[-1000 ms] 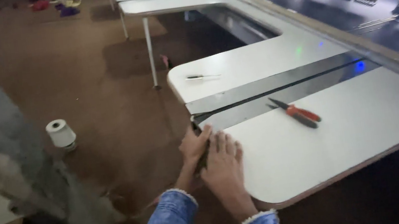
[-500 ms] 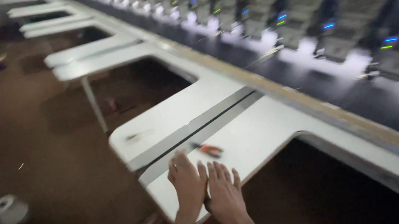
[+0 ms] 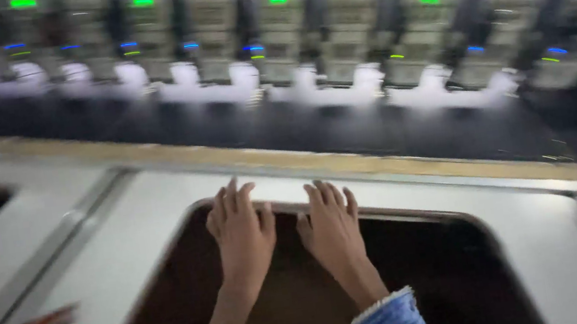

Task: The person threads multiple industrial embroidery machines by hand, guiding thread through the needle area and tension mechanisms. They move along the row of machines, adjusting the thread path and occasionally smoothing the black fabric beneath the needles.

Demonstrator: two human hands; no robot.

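While the view is blurring with motion, a long row of embroidery machine heads [image 3: 306, 70] is running across the back of the room, glowing with green and blue indicator lights above a dark strip of fabric [image 3: 373, 128] and a tan rail [image 3: 288, 156]. Nearer, the white bench [image 3: 131, 264] is spreading wide, with a rounded cut-out [image 3: 299, 301] opening onto the dark floor below. Both hands are reaching forward over that gap, apparently bracing on its far rim: the left hand [image 3: 242, 235] is lying flat with fingers stretched onto the edge, and the right hand [image 3: 332, 229] is lying just beside it the same way, each grip open and holding nothing. Denim cuffs [image 3: 387, 316] are showing at the wrists. A small red-handled tool [image 3: 48, 320], probably scissors, is lying apart on the bench at the left
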